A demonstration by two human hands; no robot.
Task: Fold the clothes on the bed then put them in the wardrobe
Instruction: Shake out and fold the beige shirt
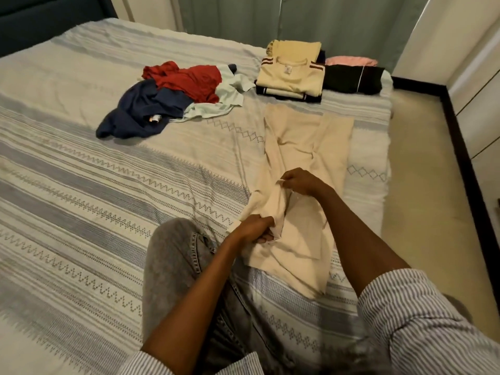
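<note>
A beige garment (305, 147) lies stretched out along the right side of the bed (81, 171). My left hand (257, 230) grips a bunched edge of it near my knee. My right hand (300, 181) pinches the same fabric a little farther up. A loose heap of unfolded clothes lies mid-bed: a red piece (194, 79), a navy piece (140, 109) and a pale mint piece (227, 96). Folded stacks sit at the far right corner: cream shirts (290, 74) and a black item (351, 79) with a pink one (349, 60) behind.
My knee in grey jeans (173, 255) rests on the bed. Beige floor (422, 171) runs along the bed's right side, with white cabinet fronts (479, 98) beyond it. A green curtain (311, 17) hangs behind the bed's far edge.
</note>
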